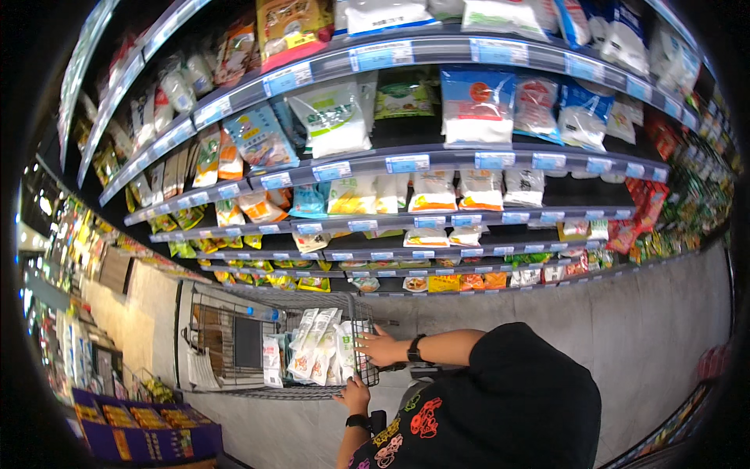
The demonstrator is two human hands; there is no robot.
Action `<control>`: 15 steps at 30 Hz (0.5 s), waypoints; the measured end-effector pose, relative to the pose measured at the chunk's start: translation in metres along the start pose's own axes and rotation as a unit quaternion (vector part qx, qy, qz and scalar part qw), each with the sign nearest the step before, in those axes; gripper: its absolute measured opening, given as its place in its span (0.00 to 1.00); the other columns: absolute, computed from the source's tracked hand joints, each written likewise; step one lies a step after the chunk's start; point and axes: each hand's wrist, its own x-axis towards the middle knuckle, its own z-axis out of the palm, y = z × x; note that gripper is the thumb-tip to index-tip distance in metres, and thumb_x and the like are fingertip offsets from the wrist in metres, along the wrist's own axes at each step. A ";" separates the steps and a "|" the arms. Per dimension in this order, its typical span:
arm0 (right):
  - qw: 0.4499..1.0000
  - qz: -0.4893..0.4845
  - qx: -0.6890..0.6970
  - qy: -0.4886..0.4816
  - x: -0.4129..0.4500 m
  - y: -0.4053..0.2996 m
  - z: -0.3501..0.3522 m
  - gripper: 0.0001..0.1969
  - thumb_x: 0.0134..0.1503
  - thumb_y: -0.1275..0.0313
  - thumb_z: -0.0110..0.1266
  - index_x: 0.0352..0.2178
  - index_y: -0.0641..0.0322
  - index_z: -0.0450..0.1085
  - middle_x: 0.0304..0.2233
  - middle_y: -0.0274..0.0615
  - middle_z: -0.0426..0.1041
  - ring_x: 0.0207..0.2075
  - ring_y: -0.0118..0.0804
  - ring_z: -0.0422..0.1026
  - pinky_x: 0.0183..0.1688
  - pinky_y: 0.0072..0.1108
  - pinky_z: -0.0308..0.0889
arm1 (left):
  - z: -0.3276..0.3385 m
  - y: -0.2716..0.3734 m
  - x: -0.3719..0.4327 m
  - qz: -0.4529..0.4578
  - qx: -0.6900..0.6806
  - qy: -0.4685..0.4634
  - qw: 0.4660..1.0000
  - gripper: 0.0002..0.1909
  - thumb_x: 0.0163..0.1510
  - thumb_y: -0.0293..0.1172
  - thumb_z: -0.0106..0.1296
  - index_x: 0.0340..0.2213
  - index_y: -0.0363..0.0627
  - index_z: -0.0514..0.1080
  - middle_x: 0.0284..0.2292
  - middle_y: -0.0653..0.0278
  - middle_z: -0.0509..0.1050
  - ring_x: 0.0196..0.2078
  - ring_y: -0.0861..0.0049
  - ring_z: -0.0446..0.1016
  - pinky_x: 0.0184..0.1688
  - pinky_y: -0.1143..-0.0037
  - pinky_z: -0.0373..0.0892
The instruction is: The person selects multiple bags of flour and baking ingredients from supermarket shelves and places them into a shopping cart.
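Observation:
A wire shopping cart (275, 394) stands to the left of my body, between me and the aisle. My right hand (381, 347) reaches over the cart's near end, thumb and fingers spread, fingertips against a white printed bag (345, 346). At the near lower corner of the cart is my left hand (353, 397), its fingertips by the lower edge of that bag. Whether they pinch the bag or the wire rim cannot be made out. Several white pouches (313, 357) lie piled beside the bag, with another white packet (272, 360) farther along. Both wrists wear black bands.
A long shelf unit (410, 158) of bagged goods runs along the cart's far side. A blue-capped bottle (263, 313) lies in the cart near a dark panel (248, 342). A purple display bin (149, 437) stands at lower left on the grey floor (562, 305).

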 end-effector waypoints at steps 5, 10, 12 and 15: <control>0.959 0.235 0.131 -0.086 -0.076 0.011 0.020 0.31 0.45 0.60 0.42 0.51 0.56 0.45 0.49 0.48 0.51 0.53 0.44 0.44 0.50 0.41 0.42 | 0.026 -0.004 0.010 0.035 0.008 0.073 0.997 0.29 0.49 0.48 0.30 0.47 0.39 0.49 0.50 0.48 0.45 0.53 0.54 0.43 0.49 0.52 0.36; 0.909 0.345 0.224 -0.063 -0.145 0.028 -0.027 0.31 0.43 0.61 0.43 0.48 0.63 0.49 0.43 0.54 0.58 0.46 0.52 0.56 0.45 0.40 0.52 | -0.001 0.050 -0.013 0.295 -0.020 0.195 0.935 0.34 0.44 0.40 0.43 0.48 0.34 0.46 0.50 0.41 0.41 0.52 0.50 0.40 0.51 0.59 0.40; 0.895 0.380 0.229 -0.043 -0.173 0.049 -0.039 0.30 0.43 0.60 0.44 0.47 0.64 0.50 0.42 0.55 0.60 0.45 0.52 0.58 0.44 0.38 0.54 | -0.007 0.092 -0.009 0.367 -0.039 0.213 0.905 0.32 0.44 0.37 0.43 0.47 0.32 0.47 0.49 0.40 0.43 0.51 0.50 0.43 0.51 0.60 0.41; 0.907 0.335 0.217 0.134 -0.204 0.088 -0.062 0.30 0.43 0.59 0.45 0.46 0.66 0.51 0.41 0.56 0.61 0.42 0.51 0.60 0.43 0.32 0.57 | -0.024 0.165 -0.017 0.426 -0.092 0.214 0.874 0.31 0.43 0.34 0.44 0.47 0.33 0.48 0.48 0.40 0.44 0.50 0.50 0.44 0.50 0.61 0.43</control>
